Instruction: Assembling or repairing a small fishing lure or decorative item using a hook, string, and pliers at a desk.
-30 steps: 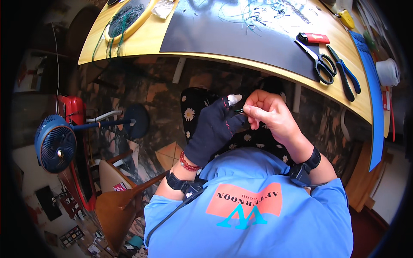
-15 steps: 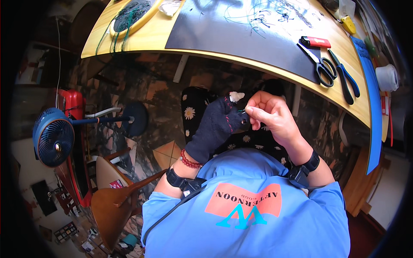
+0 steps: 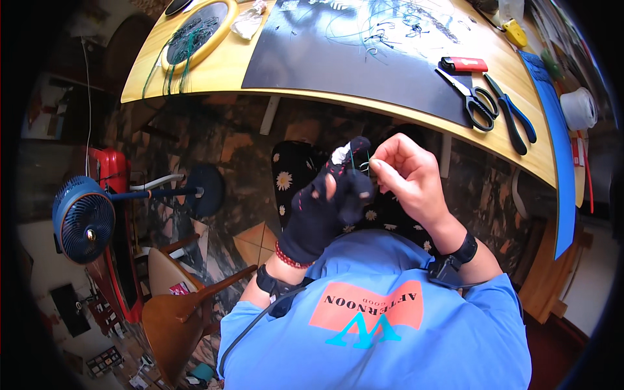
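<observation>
My left hand (image 3: 328, 198) wears a dark fingerless-style glove, with white wrapping on one finger. Its fingers are curled, and a strand of green thread (image 3: 353, 159) runs across them. Close beside it, above my lap, my bare right hand (image 3: 414, 177) pinches thumb and forefinger together on the green thread. A small pale curved piece (image 3: 364, 166) shows between the two hands, too small to make out for certain. On the table beyond lie black-handled scissors (image 3: 480, 109), blue-and-black pliers (image 3: 512, 117) and a red lighter (image 3: 464, 64).
A dark mat (image 3: 312, 58) covers part of the wooden table (image 3: 140, 81), with tangled dark strands on it. A yellow-rimmed tray (image 3: 226, 29) of green threads stands at left. A blue strip (image 3: 564, 195) hangs over the right edge. A fan (image 3: 84, 218) and wooden chair (image 3: 166, 325) are on my left.
My left hand has turned and its fingers have lifted, so the green strand now shows across them. The right hand stays pinched close by. The whole view has shifted slightly.
</observation>
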{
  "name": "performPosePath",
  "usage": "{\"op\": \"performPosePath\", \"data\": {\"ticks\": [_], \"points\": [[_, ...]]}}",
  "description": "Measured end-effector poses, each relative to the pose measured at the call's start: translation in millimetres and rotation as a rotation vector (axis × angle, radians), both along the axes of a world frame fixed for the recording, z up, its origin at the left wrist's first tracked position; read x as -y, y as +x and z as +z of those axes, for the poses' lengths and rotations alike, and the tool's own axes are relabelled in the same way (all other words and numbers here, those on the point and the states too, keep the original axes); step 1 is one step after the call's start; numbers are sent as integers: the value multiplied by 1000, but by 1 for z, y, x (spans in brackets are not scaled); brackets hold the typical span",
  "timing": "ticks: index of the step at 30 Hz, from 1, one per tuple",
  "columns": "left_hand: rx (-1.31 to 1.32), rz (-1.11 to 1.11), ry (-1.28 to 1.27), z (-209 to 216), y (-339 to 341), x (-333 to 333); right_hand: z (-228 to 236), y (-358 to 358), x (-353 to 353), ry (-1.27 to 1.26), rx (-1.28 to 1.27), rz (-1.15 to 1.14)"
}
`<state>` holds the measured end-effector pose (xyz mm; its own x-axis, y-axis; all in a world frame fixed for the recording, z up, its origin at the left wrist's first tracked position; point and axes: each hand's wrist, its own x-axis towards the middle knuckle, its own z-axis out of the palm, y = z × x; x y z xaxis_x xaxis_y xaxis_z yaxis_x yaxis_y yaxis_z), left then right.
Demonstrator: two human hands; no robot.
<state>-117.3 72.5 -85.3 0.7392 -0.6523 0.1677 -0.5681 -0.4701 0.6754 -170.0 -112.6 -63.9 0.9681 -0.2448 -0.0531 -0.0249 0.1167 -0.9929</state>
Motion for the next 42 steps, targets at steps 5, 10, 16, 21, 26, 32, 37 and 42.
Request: {"op": "performPosePath", "data": {"ticks": [5, 10, 16, 21, 26, 32, 37, 42], "points": [[-551, -84, -440, 34, 0, 10, -4, 5, 6, -880, 508, -60], [-1154, -59, -928, 33, 20, 6, 5, -5, 6, -520, 211, 48], [-619, -47, -421, 5, 24, 5, 13, -3, 13, 248, -69, 181], [-1227, 143, -808, -1, 9, 11, 1, -4, 7, 108, 5, 58], [-1566, -65, -948, 6, 4, 18, -5, -1, 2, -444, 219, -88], [-1030, 51, -740, 15, -6, 27, -8, 1, 0, -481, 234, -95], [-1103, -13, -692, 12, -2, 20, -10, 2, 0, -503, 234, -111], [-1225, -19, -766, 19, -2, 20, -11, 2, 1, -532, 231, -94]]}}
